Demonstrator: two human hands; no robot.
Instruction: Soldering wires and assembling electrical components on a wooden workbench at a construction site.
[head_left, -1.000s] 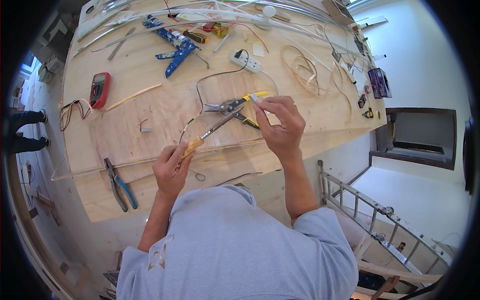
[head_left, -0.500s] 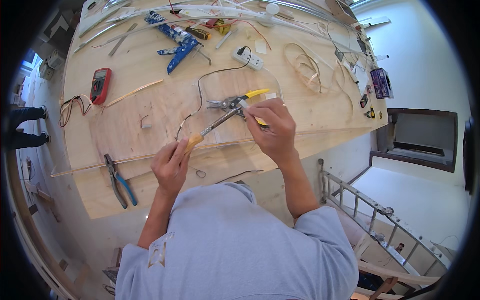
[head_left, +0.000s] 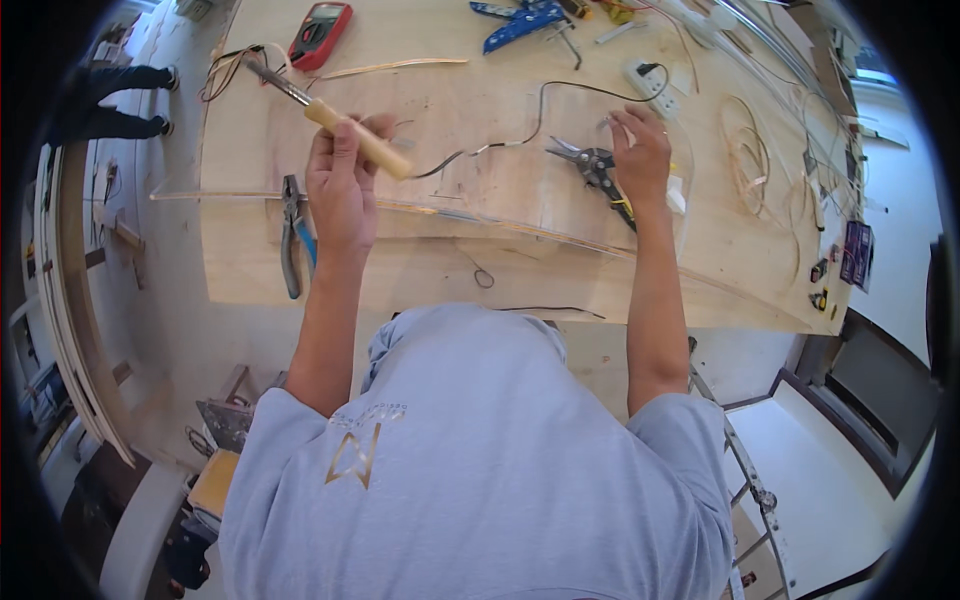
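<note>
My left hand [head_left: 345,185] grips the wooden handle of a soldering iron [head_left: 360,138], whose metal shaft points up and left toward the red multimeter [head_left: 318,36]. A black cord runs from it to the white power strip [head_left: 650,95]. My right hand [head_left: 640,155] pinches a small grey piece [head_left: 604,124], partly hidden by my fingers, just above yellow-handled tin snips [head_left: 600,175]. Blue-handled pliers [head_left: 293,250] lie left of my left wrist, over a long clear strip [head_left: 500,225] along the near part of the plywood table [head_left: 250,270].
A blue caulking gun [head_left: 515,30], flat strip coils [head_left: 745,165] and a purple box [head_left: 855,250] lie on the table. An aluminium ladder [head_left: 765,498] stands below right. A person's dark-trousered legs [head_left: 110,105] show at the far left, another dark figure [head_left: 187,555] lower left.
Both hands have moved apart and forward; the left has raised the iron and swung its tip leftward, away from the piece in my right hand. The whole view has shifted and turned.
</note>
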